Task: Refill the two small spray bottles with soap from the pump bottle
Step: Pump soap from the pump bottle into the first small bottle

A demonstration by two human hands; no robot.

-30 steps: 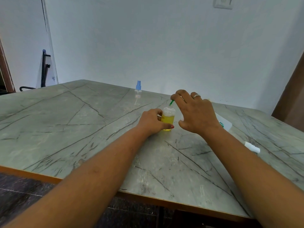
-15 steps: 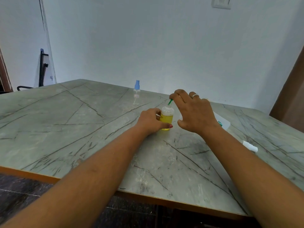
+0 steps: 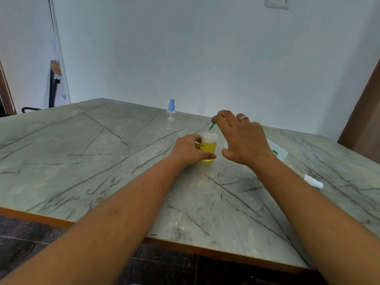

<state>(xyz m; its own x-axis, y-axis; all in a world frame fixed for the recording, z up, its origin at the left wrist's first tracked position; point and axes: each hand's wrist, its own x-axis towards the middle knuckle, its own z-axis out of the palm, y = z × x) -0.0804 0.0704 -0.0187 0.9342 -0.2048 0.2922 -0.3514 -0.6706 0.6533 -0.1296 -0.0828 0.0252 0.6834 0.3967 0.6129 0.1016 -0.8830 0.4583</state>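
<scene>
Standing on the table [image 3: 82, 161] is a small bottle [image 3: 208, 147] with yellow soap in its lower part and its mouth open. The left hand [image 3: 189, 150] holds it from the left side, with fingers and thumb curled round it and the thumb in front. The right hand [image 3: 244, 138] is just above the bottle and a bit to the right. Its first fingers pinch a thin green tube [image 3: 212, 125], and the low end of the tube points down at the bottle's mouth. The other fingers of this hand are spread and loose, and one wears a ring [image 3: 244, 117]. Farther back, well apart, a clear spray bottle [image 3: 170, 115] with a blue top stands upright. A white thing [image 3: 280, 152] with a bit of green lies behind the right wrist, mostly hidden. A white spray top [image 3: 313, 181] lies on the table near the right arm.
</scene>
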